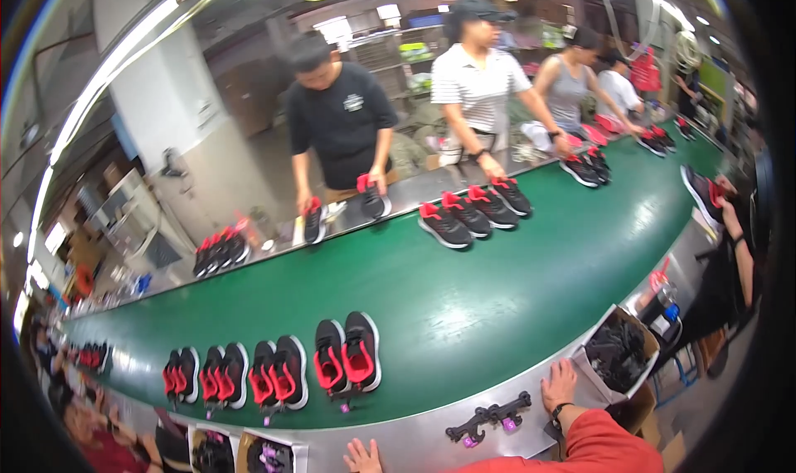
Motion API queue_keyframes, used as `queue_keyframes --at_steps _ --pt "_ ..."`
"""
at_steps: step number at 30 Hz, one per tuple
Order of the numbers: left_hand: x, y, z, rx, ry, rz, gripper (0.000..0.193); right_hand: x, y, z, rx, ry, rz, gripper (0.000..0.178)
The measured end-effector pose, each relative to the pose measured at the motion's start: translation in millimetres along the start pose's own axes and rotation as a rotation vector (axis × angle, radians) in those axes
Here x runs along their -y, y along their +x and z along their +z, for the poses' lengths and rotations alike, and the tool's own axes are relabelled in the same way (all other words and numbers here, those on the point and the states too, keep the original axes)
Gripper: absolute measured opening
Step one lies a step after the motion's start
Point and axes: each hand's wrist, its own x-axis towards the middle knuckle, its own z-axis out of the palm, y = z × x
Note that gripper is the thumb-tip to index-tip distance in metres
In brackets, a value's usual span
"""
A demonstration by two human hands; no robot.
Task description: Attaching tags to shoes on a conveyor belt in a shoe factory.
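The person's left hand (pixel 362 456) is lying open at the near edge of the metal surface (pixel 414 441), fingers spread and gripping nothing. The right hand (pixel 560 385), also open and holding nothing, is resting on the same surface between the black plastic hangers (pixel 489 417) and one box (pixel 580 365) filled with black pieces. The hangers are lying on the surface between the two hands, showing two purple tags (pixel 509 424); whether they are forming one piece or two, I cannot tell. Two more open boxes (pixel 304 458) of dark pieces are standing side by side, left of the left hand. Along the near side of the green belt (pixel 531 282), eight black-and-red shoes (pixel 361 324) are sitting in four pairs, and a blurred cluster is sitting farther left. Across the belt, four shoes (pixel 446 228) are standing in a row, one being touched by a co-worker in a striped shirt (pixel 474 87). Beside them, a co-worker in a black shirt (pixel 344 116) is holding two shoes, one per hand.
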Motion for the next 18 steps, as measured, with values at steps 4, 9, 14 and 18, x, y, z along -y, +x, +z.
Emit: queue_keyframes --at_steps 4,9,14,18 --pt "21 4 5 -0.013 -0.092 0.051 0.131 -5 2 8 0.179 0.015 0.140 0.061" --pt "84 7 42 -0.264 -0.333 0.211 0.110 69 33 19 -0.005 0.346 -0.187 0.050" --pt "130 -27 65 -0.108 -0.304 0.102 0.089 191 26 18 0.045 0.325 -0.406 0.053" --pt "126 -61 92 -0.114 -0.343 0.014 0.076 240 21 23 0.135 0.391 -0.562 0.054"
